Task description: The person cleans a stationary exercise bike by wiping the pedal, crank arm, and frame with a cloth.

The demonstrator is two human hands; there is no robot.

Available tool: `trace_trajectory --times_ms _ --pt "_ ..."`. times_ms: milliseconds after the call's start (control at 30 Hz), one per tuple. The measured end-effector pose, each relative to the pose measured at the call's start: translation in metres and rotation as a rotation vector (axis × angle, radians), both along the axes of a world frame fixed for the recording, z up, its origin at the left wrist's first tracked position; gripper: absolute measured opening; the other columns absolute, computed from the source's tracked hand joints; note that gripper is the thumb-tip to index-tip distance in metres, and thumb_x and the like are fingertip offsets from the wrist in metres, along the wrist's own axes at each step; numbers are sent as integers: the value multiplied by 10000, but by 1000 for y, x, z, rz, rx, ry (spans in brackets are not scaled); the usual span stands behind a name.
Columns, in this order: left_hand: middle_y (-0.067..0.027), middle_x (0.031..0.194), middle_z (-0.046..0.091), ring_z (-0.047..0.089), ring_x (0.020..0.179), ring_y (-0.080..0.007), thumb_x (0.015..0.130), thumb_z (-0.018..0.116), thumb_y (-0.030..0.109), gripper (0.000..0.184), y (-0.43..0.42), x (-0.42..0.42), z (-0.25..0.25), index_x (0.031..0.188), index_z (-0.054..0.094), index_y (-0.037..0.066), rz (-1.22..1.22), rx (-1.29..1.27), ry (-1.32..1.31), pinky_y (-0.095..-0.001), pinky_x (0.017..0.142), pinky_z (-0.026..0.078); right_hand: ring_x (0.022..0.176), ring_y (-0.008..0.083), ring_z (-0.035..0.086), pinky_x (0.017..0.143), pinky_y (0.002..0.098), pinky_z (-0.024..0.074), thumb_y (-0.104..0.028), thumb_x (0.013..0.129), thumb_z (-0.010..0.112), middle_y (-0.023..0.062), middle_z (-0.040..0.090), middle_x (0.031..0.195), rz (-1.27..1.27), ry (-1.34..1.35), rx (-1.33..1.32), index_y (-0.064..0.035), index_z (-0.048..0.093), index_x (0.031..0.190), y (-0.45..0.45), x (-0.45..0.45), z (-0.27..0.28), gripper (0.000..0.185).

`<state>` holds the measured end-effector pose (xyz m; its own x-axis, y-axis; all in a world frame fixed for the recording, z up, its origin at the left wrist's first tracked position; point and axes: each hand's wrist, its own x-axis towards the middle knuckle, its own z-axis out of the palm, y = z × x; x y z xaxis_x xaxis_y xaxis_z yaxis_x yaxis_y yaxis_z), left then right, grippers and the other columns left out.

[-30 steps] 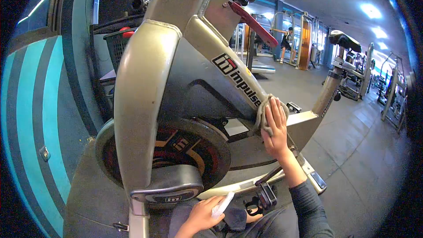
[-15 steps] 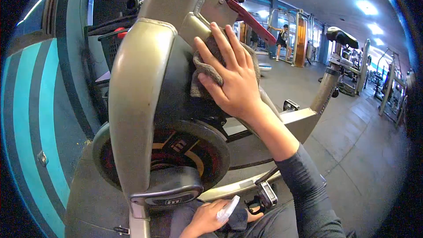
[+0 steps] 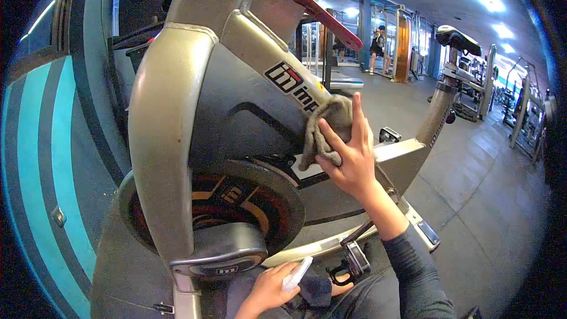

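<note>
My right hand (image 3: 354, 162) presses a crumpled grey cloth (image 3: 332, 124) on the sloping frame tube of an exercise bike (image 3: 171, 112), over the end of its printed lettering. The index finger points up, apart from the others, and the thumb side lies on the cloth. Low in the view, my left hand (image 3: 273, 286) is closed round a small white object (image 3: 297, 273), perhaps a bottle, above my lap. The bike's flywheel (image 3: 215, 201) is to the left of my right forearm.
A red lever (image 3: 325, 16) juts from the bike's upper frame. A pedal (image 3: 356, 258) hangs beside my leg. Another bike saddle (image 3: 458, 39) rises at the right. Far back, a person (image 3: 378, 47) stands near gym machines. A striped wall (image 3: 35, 189) borders the left.
From the upper side of the bike's body, my right hand has moved with the cloth down and right to the frame tube. My left hand has hardly moved.
</note>
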<state>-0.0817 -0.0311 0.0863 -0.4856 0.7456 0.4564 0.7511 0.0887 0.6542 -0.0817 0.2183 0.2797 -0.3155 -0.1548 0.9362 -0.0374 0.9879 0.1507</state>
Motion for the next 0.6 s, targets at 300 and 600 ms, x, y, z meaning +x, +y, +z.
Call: trace_trajectory --times_ms 300,600 --pt "-136 1145 595 582 1014 -334 717 684 255 562 -7 1 2 1225 519 83 -37 -151 -124 -417 852 472 1256 351 388 941 454 345 -261 587 732 178 350 1432 -134 -6 102 -276 554 1278 3 10 -2 713" --pt "-157 1163 587 573 1051 -344 703 686 241 556 -14 0 2 1211 536 70 -89 -94 -78 -409 905 460 1230 341 422 993 428 326 -262 756 624 151 429 1369 349 284 173 -233 517 1317 -78 -33 120 571"
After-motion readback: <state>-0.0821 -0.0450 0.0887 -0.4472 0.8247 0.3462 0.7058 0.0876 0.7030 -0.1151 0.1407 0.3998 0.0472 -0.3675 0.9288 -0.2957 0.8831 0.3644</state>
